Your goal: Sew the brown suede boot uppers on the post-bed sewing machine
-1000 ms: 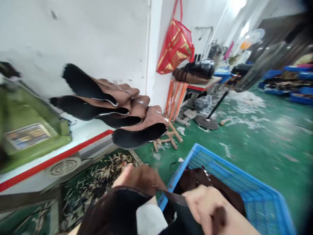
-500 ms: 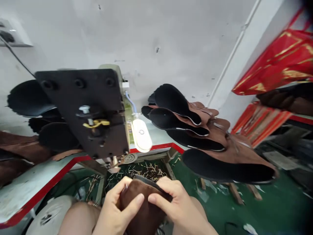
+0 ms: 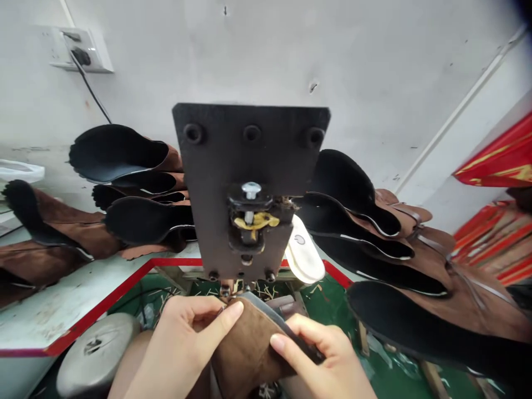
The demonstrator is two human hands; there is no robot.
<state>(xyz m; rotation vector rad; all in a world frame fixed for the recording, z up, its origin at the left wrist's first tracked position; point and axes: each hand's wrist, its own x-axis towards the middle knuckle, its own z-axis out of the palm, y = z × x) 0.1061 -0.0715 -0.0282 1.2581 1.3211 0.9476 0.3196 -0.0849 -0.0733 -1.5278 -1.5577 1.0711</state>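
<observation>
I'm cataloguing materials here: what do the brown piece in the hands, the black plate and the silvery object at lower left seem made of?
Brown piece: perhaps matte suede, or an imitation; its surface looks napped and mottled. Black plate: probably coated metal, dull; bolt heads sit in its flat face. Silvery object: likely bare metal; its rounded top has a soft greyish sheen.

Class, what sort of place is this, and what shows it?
Probably a footwear workshop: a brown workpiece held near a black machine head, with boot-like brown pieces piled on both sides.
</observation>
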